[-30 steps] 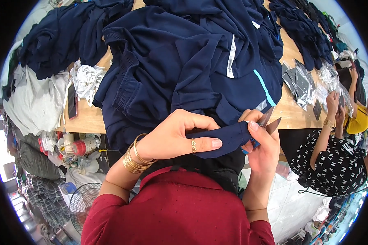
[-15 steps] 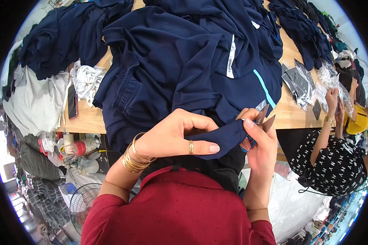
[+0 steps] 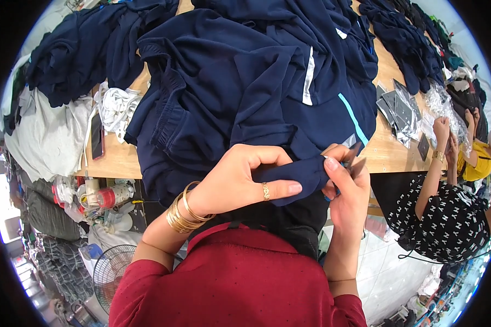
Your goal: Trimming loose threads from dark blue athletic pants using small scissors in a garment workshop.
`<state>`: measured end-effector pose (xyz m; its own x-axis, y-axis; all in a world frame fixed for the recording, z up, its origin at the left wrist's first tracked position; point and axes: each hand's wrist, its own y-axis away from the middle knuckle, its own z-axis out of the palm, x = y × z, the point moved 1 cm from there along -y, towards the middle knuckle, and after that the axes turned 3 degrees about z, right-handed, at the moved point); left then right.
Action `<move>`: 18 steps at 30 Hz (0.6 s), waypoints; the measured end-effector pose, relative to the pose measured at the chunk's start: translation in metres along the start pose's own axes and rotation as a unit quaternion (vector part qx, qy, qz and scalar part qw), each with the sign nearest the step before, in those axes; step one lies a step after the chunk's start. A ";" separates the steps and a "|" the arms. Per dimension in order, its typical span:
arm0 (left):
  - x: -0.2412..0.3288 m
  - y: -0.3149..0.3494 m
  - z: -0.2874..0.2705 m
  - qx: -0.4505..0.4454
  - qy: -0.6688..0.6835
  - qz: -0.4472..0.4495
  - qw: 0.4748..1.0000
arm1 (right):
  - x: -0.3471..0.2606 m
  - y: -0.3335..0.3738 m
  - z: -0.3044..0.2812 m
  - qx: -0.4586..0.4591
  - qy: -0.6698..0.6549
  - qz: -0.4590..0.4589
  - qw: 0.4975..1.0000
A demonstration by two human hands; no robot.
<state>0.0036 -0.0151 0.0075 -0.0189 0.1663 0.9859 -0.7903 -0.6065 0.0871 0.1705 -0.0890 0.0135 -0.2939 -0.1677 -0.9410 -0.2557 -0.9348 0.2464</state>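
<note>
Between thumb and fingers, my left hand (image 3: 245, 180) grips a folded edge of a navy garment (image 3: 305, 175). My right hand (image 3: 346, 177) pinches the same edge farther right. Tucked in the right hand's fingers is a pair of thread snips (image 3: 352, 153), its pointed blades sticking up and a bit of blue showing below. The fingers hide most of the snips. Just beyond both hands lie navy trousers (image 3: 202, 109) with a gathered waistband. Cloth with a white stripe and a light blue stripe (image 3: 352, 117) lies to their right.
Navy clothes (image 3: 87, 54) are heaped at the far left of the wooden table (image 3: 123, 163). Nearby are a phone (image 3: 97, 136) and white straps (image 3: 117, 106). Flat plastic packets (image 3: 401, 111) lie at right, near a co-worker in a black patterned top (image 3: 447, 218). A fan (image 3: 112, 272) stands lower left.
My left hand has shifted slightly right, bringing the held edge closer to the right hand. The snips' blades have turned a little and look blurred. At right, a person's arm has moved slightly.
</note>
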 end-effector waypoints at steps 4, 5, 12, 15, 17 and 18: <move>-0.001 -0.002 0.000 0.127 -0.244 0.204 0.939 | -0.001 0.002 -0.002 -0.020 0.091 -0.148 0.985; -0.003 -0.002 -0.001 0.127 -0.246 0.205 0.939 | -0.002 0.003 -0.003 -0.052 0.174 -0.234 0.955; -0.009 0.005 -0.006 0.151 -0.288 0.412 0.851 | 0.000 0.019 -0.001 -0.091 0.297 -0.338 0.888; -0.014 0.006 -0.007 0.155 -0.272 0.432 0.846 | 0.003 0.019 0.000 -0.080 0.294 -0.370 0.878; -0.014 0.005 -0.006 0.166 -0.261 0.435 0.846 | 0.004 0.018 -0.001 -0.084 0.302 -0.384 0.868; -0.014 0.005 -0.005 0.176 -0.248 0.439 0.845 | 0.005 0.017 -0.001 -0.084 0.301 -0.384 0.869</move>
<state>-0.0030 -0.0167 -0.0061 -0.1751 -0.7616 0.6239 -0.3714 -0.5358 -0.7583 0.1653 -0.1056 0.0130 0.4523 0.4403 -0.7756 -0.0102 -0.8670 -0.4981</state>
